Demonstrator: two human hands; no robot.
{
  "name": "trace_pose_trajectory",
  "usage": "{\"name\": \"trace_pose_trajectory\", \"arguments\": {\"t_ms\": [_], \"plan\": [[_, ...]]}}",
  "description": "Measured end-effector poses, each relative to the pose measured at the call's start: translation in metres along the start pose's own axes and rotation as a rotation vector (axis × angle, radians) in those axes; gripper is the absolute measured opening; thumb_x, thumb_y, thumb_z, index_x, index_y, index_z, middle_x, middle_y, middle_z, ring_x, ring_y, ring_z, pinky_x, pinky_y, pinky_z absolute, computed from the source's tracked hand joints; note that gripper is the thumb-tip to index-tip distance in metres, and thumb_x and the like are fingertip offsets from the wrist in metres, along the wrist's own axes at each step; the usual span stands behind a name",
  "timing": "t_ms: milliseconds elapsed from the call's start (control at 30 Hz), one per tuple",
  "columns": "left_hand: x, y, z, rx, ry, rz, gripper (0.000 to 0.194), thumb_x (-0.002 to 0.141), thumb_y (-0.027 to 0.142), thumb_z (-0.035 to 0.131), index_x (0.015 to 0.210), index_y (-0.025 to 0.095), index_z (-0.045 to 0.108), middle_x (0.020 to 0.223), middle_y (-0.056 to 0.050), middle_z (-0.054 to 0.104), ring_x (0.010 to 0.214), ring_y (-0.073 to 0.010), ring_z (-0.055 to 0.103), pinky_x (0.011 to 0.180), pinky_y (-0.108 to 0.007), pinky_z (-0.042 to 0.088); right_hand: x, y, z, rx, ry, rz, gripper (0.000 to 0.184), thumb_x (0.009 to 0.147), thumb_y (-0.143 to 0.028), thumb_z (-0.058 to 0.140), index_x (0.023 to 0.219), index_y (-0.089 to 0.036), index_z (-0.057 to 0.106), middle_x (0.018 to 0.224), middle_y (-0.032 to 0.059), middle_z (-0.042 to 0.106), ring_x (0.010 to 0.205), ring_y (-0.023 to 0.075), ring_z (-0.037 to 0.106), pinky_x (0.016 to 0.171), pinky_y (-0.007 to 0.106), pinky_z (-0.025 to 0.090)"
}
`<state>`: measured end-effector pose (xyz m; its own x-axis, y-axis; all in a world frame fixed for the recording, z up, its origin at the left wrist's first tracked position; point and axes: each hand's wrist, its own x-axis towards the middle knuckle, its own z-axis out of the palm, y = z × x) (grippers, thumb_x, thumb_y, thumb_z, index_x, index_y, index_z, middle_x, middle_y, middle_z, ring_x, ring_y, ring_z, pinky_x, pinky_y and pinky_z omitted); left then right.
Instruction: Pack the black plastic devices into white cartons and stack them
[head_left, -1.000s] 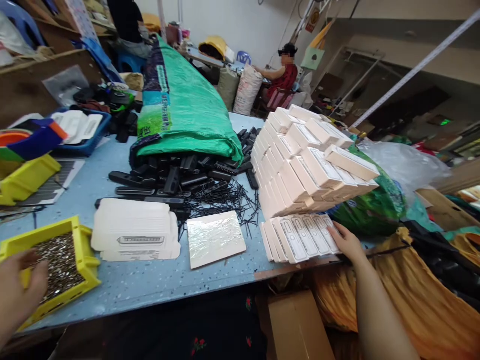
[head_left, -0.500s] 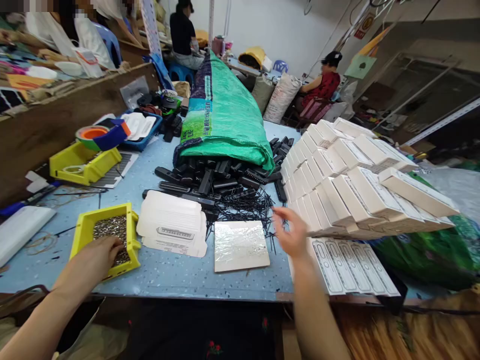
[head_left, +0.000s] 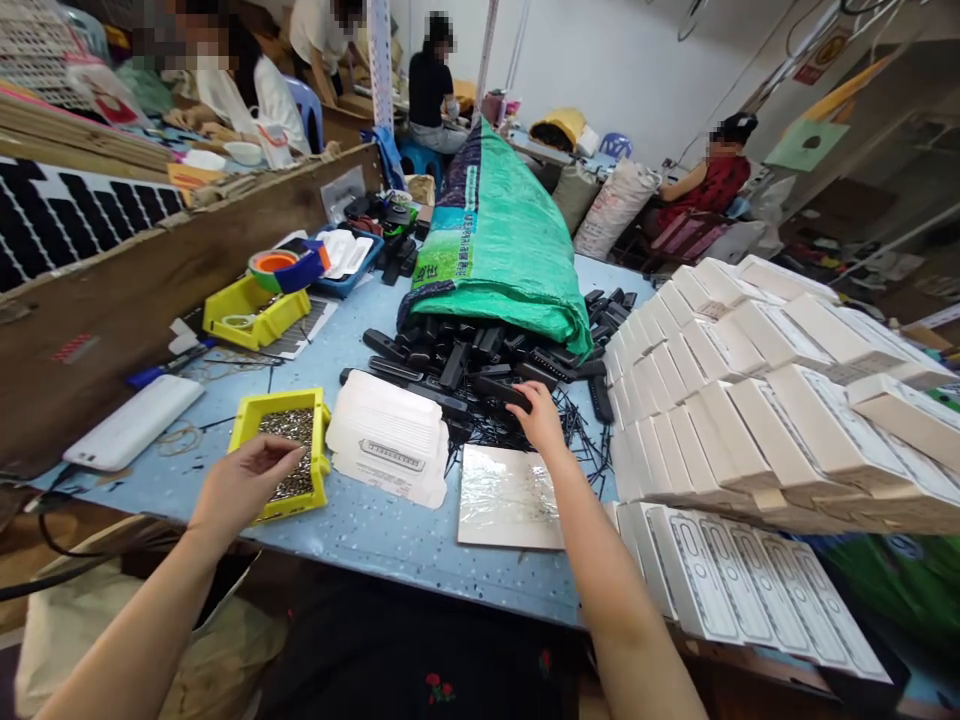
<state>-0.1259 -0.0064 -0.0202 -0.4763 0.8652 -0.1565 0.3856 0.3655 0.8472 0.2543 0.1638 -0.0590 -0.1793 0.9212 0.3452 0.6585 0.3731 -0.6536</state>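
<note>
Casing [head_left: 496,389], black, grasped by right grip [head_left: 541,422]; left grip [head_left: 246,478] over yellow bin [head_left: 319,430], hold unclear.

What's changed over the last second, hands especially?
Right hand came off the front row of white boxes, moved left and forward, and now grips one end of a black piece. Left hand dipped into the yellow bin of small metal bits, then lifted slightly; whether it holds any is unclear. The view swung left. Unmoved: box stack, green sack, white cards, wrapped board.

Bin [head_left: 319,480] yellow, metal bits [head_left: 288,428] silver-brown. Cases [head_left: 454,366] black. Sack [head_left: 525,250] mostly green. Table [head_left: 405,545] light blue, speckled. Boxes [head_left: 739,440] off-white, dark line print.
</note>
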Motion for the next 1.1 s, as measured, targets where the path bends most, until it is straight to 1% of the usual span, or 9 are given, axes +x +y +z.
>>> {"name": "trace_pose_trajectory", "arguments": {"t_ms": [100,200,300,400,567,800,967,1033,1100], "plan": [[-0.017,0.014,0.037,-0.536,-0.098,-0.074,0.030,0.058,0.035,0.079,0.077,0.017,0.064,0.081,-0.002,0.071,0.078,-0.0158,0.063,0.077,-0.028,0.050,-0.041,-0.001,-0.001,0.055,0.101,0.074,0.036,0.082,-0.034,0.062,0.112,-0.015,0.063,0.111,0.0097,0.058,0.105,0.0177,0.055,0.094,0.032,0.044],[-0.038,0.034,0.084,-0.906,-0.303,-0.313,0.034,0.050,0.029,0.086,0.067,0.015,0.060,0.074,-0.002,0.070,0.071,-0.0131,0.064,0.071,-0.025,0.052,-0.069,-0.012,0.002,0.248,0.219,0.214,0.037,0.071,-0.037,0.072,0.100,-0.015,0.066,0.115,0.0097,0.056,0.106,0.0200,0.054,0.092,0.034,0.046],[-0.056,0.047,0.119,-0.989,-0.428,-0.393,0.031,0.054,0.028,0.086,0.070,0.015,0.063,0.069,0.000,0.068,0.065,-0.0098,0.063,0.066,-0.021,0.052,-0.085,-0.044,-0.002,0.635,0.347,0.327,0.030,0.069,-0.035,0.072,0.090,-0.016,0.062,0.109,0.0073,0.057,0.100,0.0188,0.057,0.089,0.036,0.047],[-0.071,0.048,0.138,-0.893,-0.443,-0.212,0.027,0.063,0.032,0.081,0.079,0.015,0.069,0.071,-0.002,0.069,0.069,-0.0108,0.064,0.069,-0.022,0.052,-0.092,-0.091,-0.005,1.063,0.369,0.334,0.021,0.076,-0.030,0.062,0.090,-0.020,0.051,0.089,0.0011,0.061,0.082,0.0150,0.060,0.080,0.036,0.050],[-0.087,0.041,0.146,-0.826,-0.421,-0.102,0.023,0.066,0.030,0.079,0.081,0.015,0.071,0.076,-0.001,0.070,0.068,-0.0094,0.062,0.069,-0.021,0.052,-0.087,-0.139,0.007,1.378,0.493,0.364,0.019,0.077,-0.032,0.057,0.084,-0.022,0.043,0.060,-0.0074,0.045,0.054,0.0073,0.047,0.061,0.025,0.047],[-0.088,0.045,0.148,-0.852,-0.378,-0.090,0.031,0.060,0.025,0.081,0.080,0.017,0.058,0.066,0.003,0.066,0.062,-0.0096,0.061,0.064,-0.022,0.051,-0.083,-0.138,0.020,1.515,0.573,0.560,0.025,0.074,-0.035,0.058,0.081,-0.021,0.039,0.061,-0.0078,0.039,0.053,0.0057,0.044,0.059,0.022,0.045],[-0.099,0.030,0.159,-0.709,-0.265,0.025,0.027,0.068,0.031,0.074,0.074,0.018,0.050,0.069,0.000,0.065,0.067,-0.0142,0.064,0.068,-0.028,0.052,-0.093,-0.132,0.028,1.488,0.625,0.685,0.027,0.073,-0.036,0.058,0.079,-0.020,0.036,0.061,-0.0081,0.038,0.051,0.0049,0.042,0.057,0.020,0.044],[-0.093,0.018,0.153,-0.515,-0.283,0.154,0.027,0.072,0.033,0.071,0.088,0.019,0.055,0.084,-0.005,0.069,0.082,-0.0193,0.066,0.078,-0.035,0.053,-0.102,-0.125,0.027,1.394,0.610,0.657,0.026,0.074,-0.037,0.057,0.078,-0.020,0.037,0.059,-0.0079,0.039,0.050,0.0057,0.042,0.056,0.022,0.044],[-0.075,0.006,0.138,-0.190,-0.310,0.367,0.043,0.071,0.030,0.072,0.110,0.020,0.056,0.116,-0.012,0.064,0.110,-0.0262,0.059,0.097,-0.044,0.044,-0.112,-0.114,0.024,1.223,0.546,0.475,0.026,0.073,-0.038,0.058,0.075,-0.020,0.040,0.058,-0.0065,0.043,0.053,0.0081,0.047,0.059,0.026,0.047]]}}
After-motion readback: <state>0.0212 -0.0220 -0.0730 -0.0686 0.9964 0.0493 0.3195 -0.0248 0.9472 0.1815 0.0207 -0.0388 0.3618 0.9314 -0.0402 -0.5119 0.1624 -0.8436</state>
